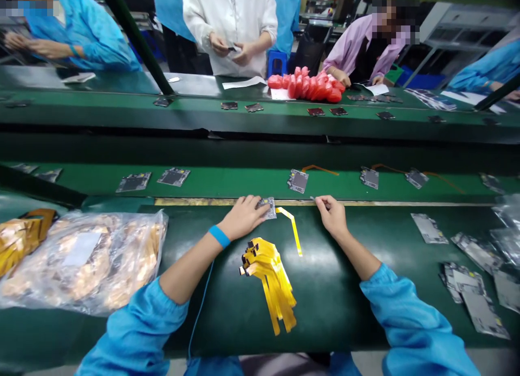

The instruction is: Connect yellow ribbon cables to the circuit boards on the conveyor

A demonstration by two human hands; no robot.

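My left hand (246,216), with a blue band at its wrist, lies over a small circuit board (270,208) at the table's far edge, fingers holding it down. A yellow flex cable (292,221) runs from the board's right side and bends toward me. To the right, my right hand (332,216) is closed in a pinch; a small grey tip shows at its fingers, but I cannot make out the thing held. Between my forearms lies a fanned pile of yellow flex cables (274,278) with dark connector ends.
Beyond the table edge, a green conveyor belt (227,183) carries several boards, some with cables. Plastic bags of flex cables (85,257) lie at left. Loose boards (471,295) are stacked at right. Across the line, co-workers handle parts near red bundles (306,86).
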